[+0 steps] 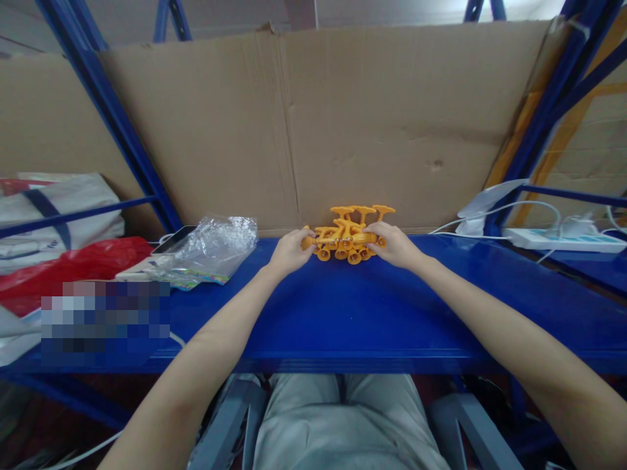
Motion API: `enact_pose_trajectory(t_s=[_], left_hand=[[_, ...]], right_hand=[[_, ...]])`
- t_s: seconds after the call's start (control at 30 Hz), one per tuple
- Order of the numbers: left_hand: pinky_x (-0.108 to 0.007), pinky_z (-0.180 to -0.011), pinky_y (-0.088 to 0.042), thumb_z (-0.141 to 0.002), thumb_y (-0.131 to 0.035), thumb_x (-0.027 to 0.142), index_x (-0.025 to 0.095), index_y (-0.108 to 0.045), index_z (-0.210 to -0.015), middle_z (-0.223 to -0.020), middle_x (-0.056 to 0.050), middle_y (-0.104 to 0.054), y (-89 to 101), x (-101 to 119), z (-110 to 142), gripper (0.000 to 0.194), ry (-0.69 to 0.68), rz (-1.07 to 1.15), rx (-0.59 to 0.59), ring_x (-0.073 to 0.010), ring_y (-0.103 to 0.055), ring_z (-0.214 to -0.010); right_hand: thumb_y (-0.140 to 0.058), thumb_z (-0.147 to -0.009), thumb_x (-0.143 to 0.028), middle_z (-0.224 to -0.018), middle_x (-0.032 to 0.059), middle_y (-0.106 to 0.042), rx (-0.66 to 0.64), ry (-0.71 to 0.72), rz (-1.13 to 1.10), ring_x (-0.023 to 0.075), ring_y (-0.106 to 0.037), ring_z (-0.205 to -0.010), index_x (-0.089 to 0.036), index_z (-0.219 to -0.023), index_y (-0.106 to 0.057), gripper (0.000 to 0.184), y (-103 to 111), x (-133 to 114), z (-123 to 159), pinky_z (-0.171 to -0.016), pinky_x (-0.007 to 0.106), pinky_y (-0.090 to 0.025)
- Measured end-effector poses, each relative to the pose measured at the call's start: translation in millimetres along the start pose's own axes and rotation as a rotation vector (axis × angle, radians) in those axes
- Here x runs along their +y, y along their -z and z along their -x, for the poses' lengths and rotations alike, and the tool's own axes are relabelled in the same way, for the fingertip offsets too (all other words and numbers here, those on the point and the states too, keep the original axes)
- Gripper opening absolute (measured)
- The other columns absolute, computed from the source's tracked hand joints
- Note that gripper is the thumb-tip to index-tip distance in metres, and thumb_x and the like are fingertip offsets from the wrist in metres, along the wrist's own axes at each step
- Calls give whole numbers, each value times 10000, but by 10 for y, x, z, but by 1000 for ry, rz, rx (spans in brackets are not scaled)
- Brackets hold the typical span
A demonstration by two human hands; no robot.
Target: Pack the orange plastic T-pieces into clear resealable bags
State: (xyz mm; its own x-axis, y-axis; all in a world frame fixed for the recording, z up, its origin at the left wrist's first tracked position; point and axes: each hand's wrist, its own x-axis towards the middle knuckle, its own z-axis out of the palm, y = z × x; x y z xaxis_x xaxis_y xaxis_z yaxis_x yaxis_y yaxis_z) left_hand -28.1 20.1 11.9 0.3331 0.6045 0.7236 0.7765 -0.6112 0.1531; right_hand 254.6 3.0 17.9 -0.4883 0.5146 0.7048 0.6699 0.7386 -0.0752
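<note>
Orange plastic pieces (345, 240) were gripped together.
The ends were held by the left hand (290, 251) and right hand (392, 245); marks on the white bag (93, 194) were unreadable.

We observe a clustered set of yellow-orange pieces (345, 244), round cups facing us, flat-topped stems rising above, at the tabletop's (353, 313) rear.

Left grip (292, 250), right grip (392, 244) holding orange cluster (345, 243).

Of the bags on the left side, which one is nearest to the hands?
The clear plastic bag, closest to the left hand; the red bag and white bag are farther left.
</note>
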Motion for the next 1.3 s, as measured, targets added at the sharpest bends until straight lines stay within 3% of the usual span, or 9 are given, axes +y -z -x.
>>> enact_pose_trajectory(t_s=[0.33, 0.6, 0.93, 1.1, 1.3], left_hand=[[-267, -678, -483, -760, -610, 245, 202, -664, -930, -847, -29, -706, -44, 148, 38, 184, -104, 61, 24, -163, -641, -702], [-207, -520, -402, -738, -646, 259, 196, -644, -877, -559, 50, -589, -62, 182, 46, 152, 4, 183, 4, -105, -536, -488], [-208, -527, -394, -737, -649, 266, 193, -628, -879, -568, 54, -590, -76, 138, 42, 161, -25, 176, -34, -104, -530, -494], [-228, -605, -446, -742, -675, 294, 198, -630, -883, -726, 11, -670, -73, 138, 32, 176, -72, 120, -5, -136, -617, -624], [-242, -654, -472, -756, -682, 327, 200, -629, -885, -803, -13, -695, -88, 136, 46, 189, -85, 67, 29, -152, -647, -700]], right_hand=[[-533, -835, -264, -984, 110, -589, -14, 29, -9, 236, -592, -907, -179, -1115, -621, 305, -72, -163, 18, -821, 431, -505], [-501, -863, -260, -1028, 109, -542, -4, 54, -37, 224, -578, -919, -200, -1176, -592, 331, -70, -213, 13, -839, 431, -510], [-583, -815, -273, -993, 109, -619, 5, -27, -30, 252, -611, -931, -191, -1109, -630, 308, -122, -249, 5, -836, 464, -510], [-635, -781, -344, -1057, 130, -651, 18, -191, -250, 230, -651, -890, -157, -1088, -590, 363, -115, -225, -15, -811, 442, -537], [-695, -720, -328, -1029, 84, -643, -118, -274, -629, 197, -661, -920, -198, -1075, -494, 428, -69, -173, -14, -776, 391, -569]])
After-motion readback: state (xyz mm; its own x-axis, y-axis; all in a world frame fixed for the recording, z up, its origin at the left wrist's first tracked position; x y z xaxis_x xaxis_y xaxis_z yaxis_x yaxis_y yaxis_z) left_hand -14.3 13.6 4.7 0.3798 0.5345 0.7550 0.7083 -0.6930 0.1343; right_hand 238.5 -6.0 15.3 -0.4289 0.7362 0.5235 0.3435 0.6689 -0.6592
